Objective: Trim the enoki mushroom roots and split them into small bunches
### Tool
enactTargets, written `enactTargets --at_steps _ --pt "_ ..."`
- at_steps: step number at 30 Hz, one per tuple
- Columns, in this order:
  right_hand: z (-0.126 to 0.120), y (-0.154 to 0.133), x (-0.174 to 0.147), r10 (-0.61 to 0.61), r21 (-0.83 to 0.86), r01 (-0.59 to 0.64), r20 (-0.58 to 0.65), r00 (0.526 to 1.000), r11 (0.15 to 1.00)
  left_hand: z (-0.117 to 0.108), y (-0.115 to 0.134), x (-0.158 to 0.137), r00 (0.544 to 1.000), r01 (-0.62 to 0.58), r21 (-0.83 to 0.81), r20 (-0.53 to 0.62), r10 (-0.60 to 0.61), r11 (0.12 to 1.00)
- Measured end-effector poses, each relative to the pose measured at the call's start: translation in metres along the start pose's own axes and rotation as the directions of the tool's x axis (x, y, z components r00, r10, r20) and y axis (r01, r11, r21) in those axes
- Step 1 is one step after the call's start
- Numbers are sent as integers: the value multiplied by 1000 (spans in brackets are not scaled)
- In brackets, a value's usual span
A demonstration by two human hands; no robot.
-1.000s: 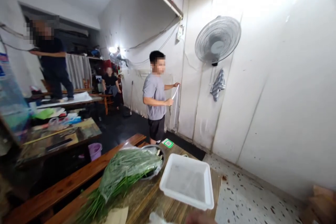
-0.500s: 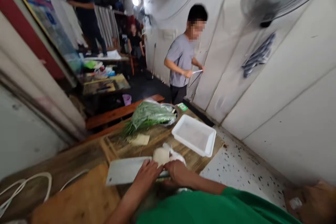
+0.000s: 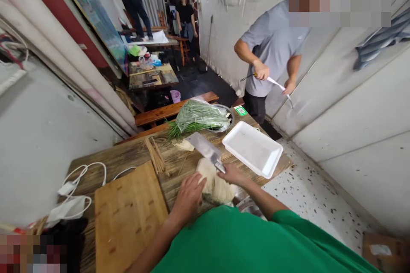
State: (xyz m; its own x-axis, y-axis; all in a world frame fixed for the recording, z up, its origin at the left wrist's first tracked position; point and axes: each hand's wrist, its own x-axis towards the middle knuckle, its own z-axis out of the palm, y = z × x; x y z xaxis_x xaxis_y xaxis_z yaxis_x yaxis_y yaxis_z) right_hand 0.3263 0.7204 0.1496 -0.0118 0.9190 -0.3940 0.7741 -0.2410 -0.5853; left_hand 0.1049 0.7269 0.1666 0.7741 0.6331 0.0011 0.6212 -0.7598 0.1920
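Observation:
My right hand is closed around the handle of a cleaver. Its broad metal blade points away to the upper left. Below the blade lies a pale, stringy bundle that looks like enoki mushrooms, close against my green shirt. My left hand holds the bundle's left side, fingers bent over its edge. A small pale piece with a stringy end rests on the wooden table near the blade tip. Part of the bundle's near end is hidden by the shirt.
A white plastic tray stands at right. Bagged green chives lie across a metal bowl at the back. Left are a wooden board, several sticks and a white cable. A person in grey stands beyond the table.
The cleaver has swung from lying left of my hands to pointing forward over the bundle, its handle now visible in my right hand. The view has tilted down and shifted.

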Motion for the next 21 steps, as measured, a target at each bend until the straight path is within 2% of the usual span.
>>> enactTargets --at_steps 2,3,6,9,14,17,19,21 --pt "-16 18 15 37 66 -41 66 997 997 19 -5 -3 986 158 -33 54 -156 987" --pt "-21 26 23 49 90 -58 92 995 994 28 -7 -3 978 195 -49 86 -190 980" --pt "-29 44 43 90 126 -107 129 988 986 49 -9 -1 973 200 -90 139 -186 976" --pt "-26 57 58 127 129 -145 141 982 981 56 -5 7 970 220 -118 130 -205 968" --pt "-9 77 71 157 44 -164 132 979 985 61 -2 10 943 333 -164 61 -328 928" --pt "4 86 75 148 -64 -143 87 985 988 67 -16 -12 878 471 -180 -2 -480 863" --pt "12 91 77 129 -126 -121 58 990 985 71 -31 -38 796 594 -145 -37 -604 792" --pt "20 97 80 110 -168 -102 39 993 981 73 -48 -69 691 717 -65 -62 -720 694"
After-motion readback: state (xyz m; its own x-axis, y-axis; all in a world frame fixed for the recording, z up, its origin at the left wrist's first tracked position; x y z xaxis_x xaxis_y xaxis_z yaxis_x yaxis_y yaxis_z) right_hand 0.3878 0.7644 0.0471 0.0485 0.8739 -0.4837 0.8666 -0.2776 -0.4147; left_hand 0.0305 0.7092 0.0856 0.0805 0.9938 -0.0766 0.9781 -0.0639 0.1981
